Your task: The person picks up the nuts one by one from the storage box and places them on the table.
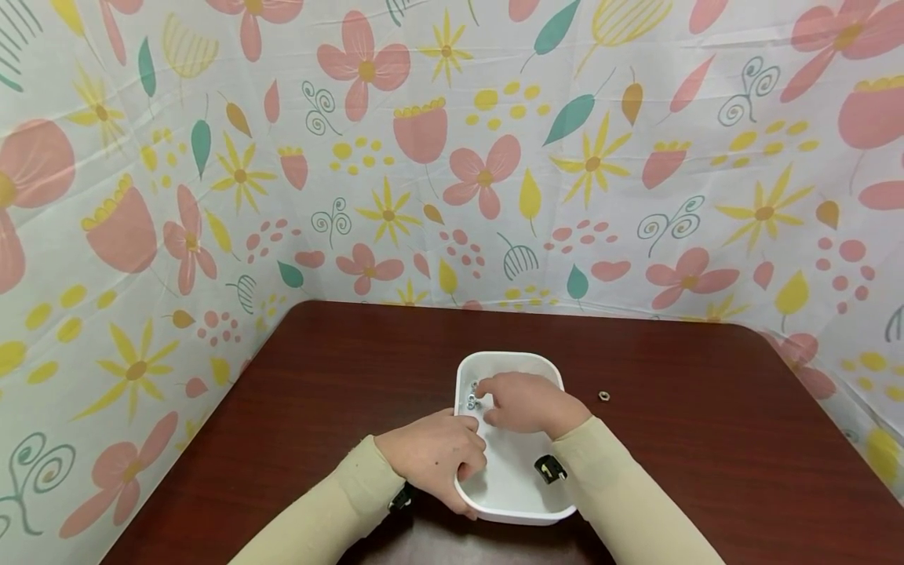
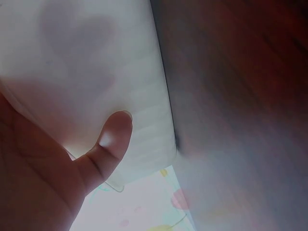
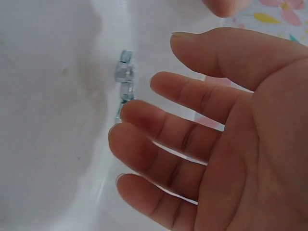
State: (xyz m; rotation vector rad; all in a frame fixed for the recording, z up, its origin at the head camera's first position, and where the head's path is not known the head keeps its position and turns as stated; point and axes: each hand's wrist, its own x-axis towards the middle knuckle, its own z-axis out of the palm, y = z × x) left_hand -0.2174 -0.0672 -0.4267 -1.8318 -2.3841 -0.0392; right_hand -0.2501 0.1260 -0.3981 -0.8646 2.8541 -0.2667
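Observation:
A white plastic bin [image 1: 515,494] with rounded corners stands on the table before me. My left hand [image 1: 441,453] grips its left wall, fingers curled over the rim into the bin and the thumb [image 2: 117,132] on the wall's outer side. Several small silver metal nuts [image 1: 471,402] lie in a cluster along the inner left side; in the right wrist view these nuts [image 3: 125,74] form a short row. Over them, inside the bin, reaches my right hand [image 1: 526,402]. Its fingers [image 3: 139,144] are loosely bent and spread, with nothing between them, fingertips close to the nuts.
A single hex nut [image 1: 603,396] lies on the dark red-brown table [image 1: 381,353], right of the bin. Small black devices sit at both wrists, the right one [image 1: 549,468] over the bin. A floral cloth [image 1: 452,173] hangs behind the table and along its left.

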